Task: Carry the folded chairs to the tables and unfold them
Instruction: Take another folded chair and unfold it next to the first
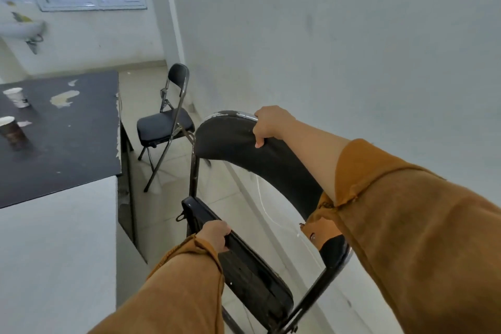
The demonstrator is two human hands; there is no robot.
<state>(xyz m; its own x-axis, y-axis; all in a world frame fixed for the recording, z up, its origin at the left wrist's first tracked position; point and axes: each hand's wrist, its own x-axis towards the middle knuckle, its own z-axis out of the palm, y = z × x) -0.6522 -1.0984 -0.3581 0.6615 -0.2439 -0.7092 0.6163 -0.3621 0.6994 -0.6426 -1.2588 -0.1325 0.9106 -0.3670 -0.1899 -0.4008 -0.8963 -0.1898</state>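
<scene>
A black folding chair (260, 160) with a worn metal frame is right in front of me, partly unfolded. My right hand (271, 125) grips the top edge of its backrest. My left hand (215, 234) grips the front edge of its seat (252, 276), which is tilted up. A second black folding chair (165, 125) stands unfolded farther off, beside the dark table (67, 144). My orange sleeves hide part of the near chair's frame.
Two paper cups (16, 97) (12, 131) stand on the dark table at the left. A white table (54, 252) adjoins it nearer me. A white wall runs along the right, leaving a narrow tiled aisle. A window and a sink are at the far left.
</scene>
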